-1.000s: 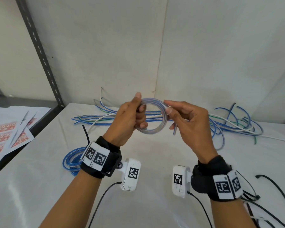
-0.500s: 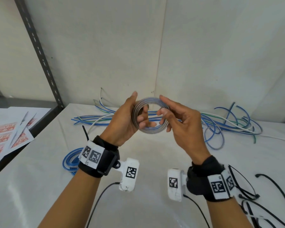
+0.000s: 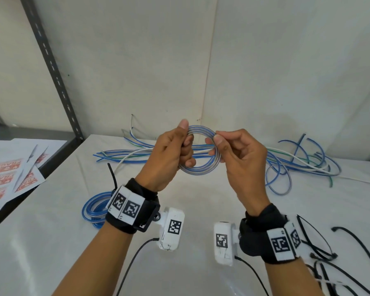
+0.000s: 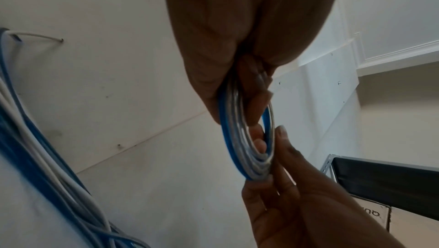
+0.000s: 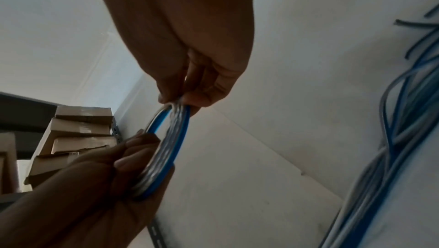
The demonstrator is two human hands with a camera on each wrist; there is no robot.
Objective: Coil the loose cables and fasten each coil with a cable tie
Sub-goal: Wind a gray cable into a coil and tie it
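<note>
I hold a small coil (image 3: 198, 170) of clear-and-blue cable upright in the air above the white table (image 3: 201, 210). My left hand (image 3: 185, 135) grips its left side, thumb on top and fingers through the ring. My right hand (image 3: 219, 146) pinches the right side between thumb and forefinger. The left wrist view shows the coil (image 4: 234, 150) edge-on, my left hand (image 4: 237, 101) above it and the right hand's fingers (image 4: 280, 139) below. In the right wrist view the coil (image 5: 171, 148) runs from my right hand (image 5: 180, 101) down to the left hand's fingers (image 5: 128, 158).
Loose blue, white and green cables lie along the back of the table (image 3: 137, 155) and in a tangle at the right (image 3: 297, 165). A blue coil (image 3: 94, 210) with a black cable tie (image 3: 112, 178) lies at the left. Black ties (image 3: 350, 253) lie at the right; papers (image 3: 9, 178) at the far left.
The loose end that hung beside my right hand now lies in with the coil. My right hand closed in on the ring and now pinches its right side.
</note>
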